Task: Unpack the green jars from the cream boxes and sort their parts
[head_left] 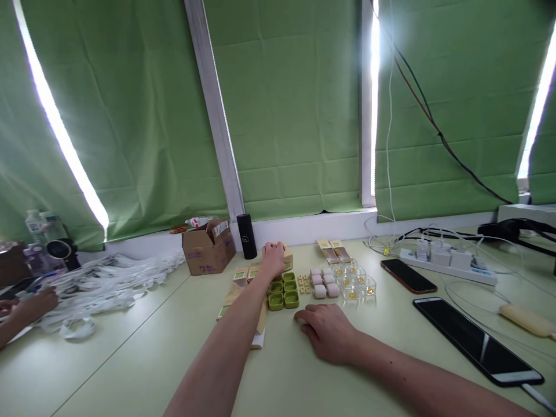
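Observation:
My left hand [273, 259] reaches out past the small green square boxes [291, 299], its fingers curled down among folded kraft-paper sleeves [240, 275]. What its fingertips hold is hidden behind the hand. A kraft piece [288, 262] shows just at its right side. Resting on the table near the green boxes is my right hand [326, 333], loosely open with the index finger extended and nothing visible in it. Beyond it lie small gold-coloured square pieces [304, 284], pale pink rounded blocks [320, 291] and clear plastic boxes [369, 285] with yellow round centres.
More kraft sleeves [332, 251] lie behind the clear boxes. A cardboard box [207, 248] and a black cylinder [247, 236] stand at the back. Two phones [408, 275] and a power strip [449, 265] with cables are on the right. Another person's hand [41, 302] touches white straps [125, 278] at left.

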Available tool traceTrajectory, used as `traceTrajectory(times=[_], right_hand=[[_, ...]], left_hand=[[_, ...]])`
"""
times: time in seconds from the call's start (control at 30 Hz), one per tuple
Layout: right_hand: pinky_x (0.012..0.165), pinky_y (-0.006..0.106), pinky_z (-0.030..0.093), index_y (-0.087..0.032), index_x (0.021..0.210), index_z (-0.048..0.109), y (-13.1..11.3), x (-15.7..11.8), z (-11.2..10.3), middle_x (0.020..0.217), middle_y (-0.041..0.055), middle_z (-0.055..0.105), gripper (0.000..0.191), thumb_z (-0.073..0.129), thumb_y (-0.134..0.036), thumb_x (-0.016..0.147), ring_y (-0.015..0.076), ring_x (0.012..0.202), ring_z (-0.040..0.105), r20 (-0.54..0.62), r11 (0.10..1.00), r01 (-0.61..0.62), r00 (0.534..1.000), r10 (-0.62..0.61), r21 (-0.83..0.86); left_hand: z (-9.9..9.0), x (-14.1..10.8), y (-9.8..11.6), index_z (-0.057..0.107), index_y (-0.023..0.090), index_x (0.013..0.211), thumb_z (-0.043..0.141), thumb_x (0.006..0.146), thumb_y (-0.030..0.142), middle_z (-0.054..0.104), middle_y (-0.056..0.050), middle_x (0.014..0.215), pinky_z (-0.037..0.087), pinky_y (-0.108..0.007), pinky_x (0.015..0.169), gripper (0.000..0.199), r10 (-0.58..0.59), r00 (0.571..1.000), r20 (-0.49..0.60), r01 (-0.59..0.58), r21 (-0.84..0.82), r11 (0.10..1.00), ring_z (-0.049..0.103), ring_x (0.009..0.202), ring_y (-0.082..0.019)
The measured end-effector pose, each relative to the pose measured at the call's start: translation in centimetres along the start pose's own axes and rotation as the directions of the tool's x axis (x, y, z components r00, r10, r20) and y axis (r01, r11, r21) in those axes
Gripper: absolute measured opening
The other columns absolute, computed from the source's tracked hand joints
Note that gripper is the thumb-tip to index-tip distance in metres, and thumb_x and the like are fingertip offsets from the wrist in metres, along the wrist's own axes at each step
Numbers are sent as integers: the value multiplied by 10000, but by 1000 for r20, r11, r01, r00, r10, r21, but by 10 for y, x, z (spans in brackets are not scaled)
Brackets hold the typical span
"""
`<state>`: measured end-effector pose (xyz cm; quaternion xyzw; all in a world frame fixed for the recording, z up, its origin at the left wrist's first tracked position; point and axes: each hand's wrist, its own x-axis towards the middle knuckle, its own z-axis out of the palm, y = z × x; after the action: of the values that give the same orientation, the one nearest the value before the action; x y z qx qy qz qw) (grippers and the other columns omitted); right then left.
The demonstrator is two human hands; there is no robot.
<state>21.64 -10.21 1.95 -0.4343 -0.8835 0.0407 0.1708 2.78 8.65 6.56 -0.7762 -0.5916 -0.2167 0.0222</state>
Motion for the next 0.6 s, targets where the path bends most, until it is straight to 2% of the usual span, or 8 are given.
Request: traceTrajectory(times=[0.13, 0.23, 0.3, 0.37, 0.43, 0.47, 0.53, 0.6], right_hand=[[703, 293, 400, -233, 1212, 673, 4, 0, 1, 1047, 73, 749, 304, 549, -234, 934, 223, 917, 693, -72, 998, -13, 997, 18, 57], [727, 306, 428, -221, 1163, 653, 12, 3, 0, 1019, 68, 738, 265, 551, -212, 919, 220, 878, 675, -248, 987, -31, 966, 69, 157], [720, 317, 447, -217, 1138, 626, 19, 6, -5, 1007, 68, 719, 231, 546, -223, 922, 203, 810, 649, -387, 970, -48, 911, 141, 240], [704, 326, 470, -219, 1155, 588, 26, 8, -13, 1032, 75, 694, 239, 566, -268, 921, 196, 785, 621, -503, 941, -57, 834, 229, 333], [687, 325, 496, -227, 1208, 542, 31, 8, -23, 1111, 93, 671, 311, 594, -327, 918, 205, 836, 615, -565, 897, -19, 771, 295, 442], [679, 321, 507, -234, 1240, 520, 33, 8, -28, 1163, 103, 659, 351, 600, -357, 921, 207, 865, 615, -569, 868, 19, 762, 309, 497], [661, 308, 519, -251, 1300, 480, 36, 7, -37, 1255, 112, 635, 417, 600, -410, 934, 196, 879, 614, -521, 794, 95, 799, 299, 601], [650, 294, 521, -264, 1343, 455, 38, 6, -41, 1257, 102, 640, 476, 622, -426, 928, 172, 836, 609, -413, 722, 124, 879, 238, 681]], left_hand=[[-18, 2, 8, 512, 195, 1118, 694, 821, 162, 623, -135, 1225, 420, -434, 1021, 350, -23, 999, -34, 15, -217, 976, 542, 1206, -311], [-36, -2, 17, 479, 196, 1187, 648, 873, 172, 617, -122, 1236, 511, -361, 889, 357, -4, 1000, -19, -4, -412, 911, 636, 1036, -224], [-48, -11, 22, 475, 197, 1199, 640, 895, 195, 601, -119, 1259, 540, -325, 821, 346, 34, 999, -5, -32, -521, 853, 659, 958, -180], [-58, -28, 26, 492, 194, 1167, 650, 913, 249, 615, -109, 1215, 551, -319, 824, 303, 87, 996, 5, -66, -600, 797, 665, 959, -172], [-66, -51, 30, 511, 196, 1136, 680, 907, 307, 640, -84, 1115, 555, -330, 856, 305, 143, 990, 17, -96, -664, 741, 660, 998, -186], [-69, -64, 32, 522, 192, 1120, 704, 890, 315, 633, -85, 1108, 552, -350, 880, 318, 179, 984, 25, -103, -737, 668, 650, 1018, -197], [-71, -90, 37, 544, 195, 1100, 736, 870, 351, 618, -82, 1136, 532, -372, 931, 337, 226, 974, 26, -113, -805, 583, 622, 1069, -209], [-68, -112, 42, 551, 204, 1101, 734, 870, 348, 602, -69, 1122, 523, -371, 938, 328, 253, 966, 50, -99, -832, 545, 601, 1081, -209]])
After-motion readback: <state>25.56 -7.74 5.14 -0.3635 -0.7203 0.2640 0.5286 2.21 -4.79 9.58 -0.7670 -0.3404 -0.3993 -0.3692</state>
